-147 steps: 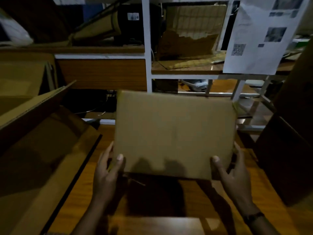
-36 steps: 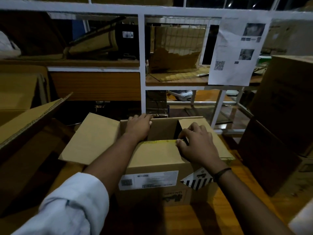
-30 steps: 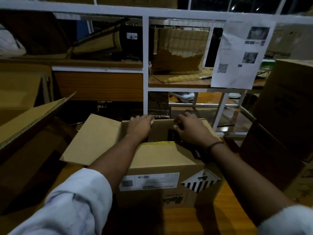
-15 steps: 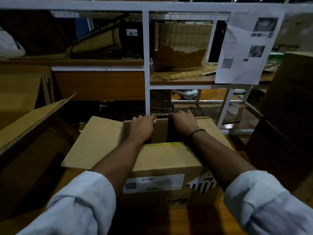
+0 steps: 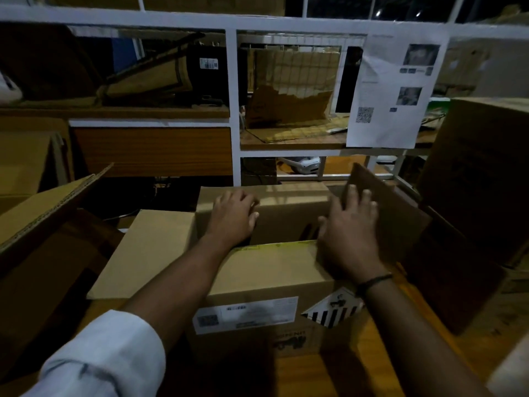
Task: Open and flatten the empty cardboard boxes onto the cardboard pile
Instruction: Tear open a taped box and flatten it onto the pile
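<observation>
Raised since half a second ago: dark right flap [image 5: 400, 219] of the brown cardboard box with white label [image 5: 257, 279], at centre. At 11 o'clock, left hand [image 5: 233, 216] curled over its far edge; at 1 o'clock, right hand [image 5: 347, 233], fingers straight, apart, pushing that flap out. Flattening still ahead.

Cardboard box [image 5: 257, 282] sits dead centre on the tabletop [image 5: 369, 356], right up front. Its left flap [image 5: 148, 253] lies spread out to the left, and its right flap [image 5: 389, 213] stands up on the right. Behind it is the shelf rack [image 5: 234, 110], with a paper sheet [image 5: 392, 90] hanging on the rack's right side. Opened carton [image 5: 43, 213] far left, big box [image 5: 481, 167] far right.
</observation>
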`<state>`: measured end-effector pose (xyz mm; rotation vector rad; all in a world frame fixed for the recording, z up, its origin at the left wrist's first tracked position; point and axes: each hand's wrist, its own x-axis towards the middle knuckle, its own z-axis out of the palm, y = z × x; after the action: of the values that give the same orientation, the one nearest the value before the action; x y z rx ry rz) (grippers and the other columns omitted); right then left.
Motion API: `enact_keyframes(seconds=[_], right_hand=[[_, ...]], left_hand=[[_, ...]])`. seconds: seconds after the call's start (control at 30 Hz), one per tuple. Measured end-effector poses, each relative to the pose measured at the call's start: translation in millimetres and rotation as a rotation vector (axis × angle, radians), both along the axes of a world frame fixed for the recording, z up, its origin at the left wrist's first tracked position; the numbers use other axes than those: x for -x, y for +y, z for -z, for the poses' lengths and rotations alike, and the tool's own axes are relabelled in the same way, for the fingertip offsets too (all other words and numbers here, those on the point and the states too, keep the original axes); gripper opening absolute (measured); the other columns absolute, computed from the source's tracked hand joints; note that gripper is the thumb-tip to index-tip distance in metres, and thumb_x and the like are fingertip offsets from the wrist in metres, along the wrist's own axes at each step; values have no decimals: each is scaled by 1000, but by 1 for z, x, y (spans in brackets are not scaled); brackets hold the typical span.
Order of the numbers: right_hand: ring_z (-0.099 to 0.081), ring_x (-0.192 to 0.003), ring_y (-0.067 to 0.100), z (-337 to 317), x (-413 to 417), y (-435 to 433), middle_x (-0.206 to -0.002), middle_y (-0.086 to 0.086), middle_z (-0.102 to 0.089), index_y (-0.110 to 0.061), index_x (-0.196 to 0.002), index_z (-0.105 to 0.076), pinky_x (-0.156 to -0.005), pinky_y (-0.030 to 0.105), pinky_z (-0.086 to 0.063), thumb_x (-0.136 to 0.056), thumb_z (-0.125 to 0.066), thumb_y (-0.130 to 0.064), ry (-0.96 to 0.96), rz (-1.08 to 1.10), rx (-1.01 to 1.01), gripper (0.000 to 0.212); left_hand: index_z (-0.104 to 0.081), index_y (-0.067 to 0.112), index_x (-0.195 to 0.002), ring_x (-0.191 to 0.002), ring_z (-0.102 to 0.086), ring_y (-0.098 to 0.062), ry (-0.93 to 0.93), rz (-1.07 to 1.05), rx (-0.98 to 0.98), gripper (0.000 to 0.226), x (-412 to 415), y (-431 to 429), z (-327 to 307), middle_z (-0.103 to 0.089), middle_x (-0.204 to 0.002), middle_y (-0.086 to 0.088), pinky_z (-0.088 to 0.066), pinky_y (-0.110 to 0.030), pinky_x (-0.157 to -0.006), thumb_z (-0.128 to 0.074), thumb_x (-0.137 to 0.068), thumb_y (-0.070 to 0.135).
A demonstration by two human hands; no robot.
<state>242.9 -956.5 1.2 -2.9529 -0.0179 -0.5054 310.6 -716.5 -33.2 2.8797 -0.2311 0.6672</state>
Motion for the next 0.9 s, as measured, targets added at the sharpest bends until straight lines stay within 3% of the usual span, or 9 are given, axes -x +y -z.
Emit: enact_keyframes(seconds=[0.07,0.13,0.2,0.3,0.47,0.63,0.73,0.8,0.9], right_hand=[[-25,-149,43,-2,-11,-31,-159,25,-30,-17,-145,-43,-122,54,-22,-103,-49,-39,49,104,-53,48],[-49,-125,38,4,-19,-51,-135,22,-51,-13,-133,-50,-106,51,-43,-102,-51,-35,110,168,-142,38],[-59,-102,31,14,-23,-60,-115,16,-59,-10,-122,-54,-89,48,-53,-103,-50,-30,224,175,-272,28],[-64,-87,27,23,-27,-64,-102,15,-65,-5,-117,-59,-70,38,-54,-106,-48,-26,318,153,-361,26],[-60,-77,21,25,-30,-62,-90,10,-63,-6,-108,-61,-61,30,-46,-108,-46,-19,333,111,-373,20],[-65,-85,24,27,-33,-64,-98,13,-67,-7,-107,-64,-70,35,-53,-106,-49,-21,336,116,-421,20],[-65,-95,25,27,-25,-61,-114,11,-66,-13,-120,-63,-84,46,-58,-103,-53,-22,67,100,-457,21],[-62,-106,23,23,-18,-59,-122,6,-65,-18,-132,-60,-93,49,-55,-101,-58,-23,-163,-18,-420,31],[-60,-106,18,1,-9,-48,-125,0,-65,-23,-132,-60,-92,47,-55,-102,-58,-35,-231,-222,-428,32]], left_hand=[[-60,27,-132,-126,-47,-25,-13,6,16,35,2,-1,-2,-57,-135,-2,-40,-44,-105,-59,-99,37],[-62,27,-128,-123,-49,-24,-33,11,42,31,3,0,-3,-59,-130,-2,-41,-44,-102,-59,-99,36],[-64,28,-124,-120,-51,-22,-53,17,74,26,5,0,-4,-61,-126,0,-41,-43,-100,-60,-99,34],[-67,27,-116,-112,-54,-19,-71,39,113,19,9,-4,-6,-64,-116,2,-43,-40,-96,-60,-100,31],[-70,32,-107,-87,-62,-4,125,263,262,11,17,-9,-6,-69,-94,11,-58,-37,-78,-62,-100,37],[-74,26,-82,-70,-62,-5,519,506,387,41,23,-7,-10,-68,-75,10,-52,-34,-70,-59,-96,61],[-66,25,-68,-61,-52,-10,720,518,356,56,27,-3,-14,-57,-66,6,-40,-35,-67,-58,-84,77],[-67,22,-72,-64,-52,-12,747,515,311,57,29,-2,-21,-58,-69,4,-39,-37,-68,-66,-76,79],[-69,22,-85,-72,-59,-19,581,480,270,51,42,-5,-52,-66,-81,0,-44,-38,-69,-76,-74,71]])
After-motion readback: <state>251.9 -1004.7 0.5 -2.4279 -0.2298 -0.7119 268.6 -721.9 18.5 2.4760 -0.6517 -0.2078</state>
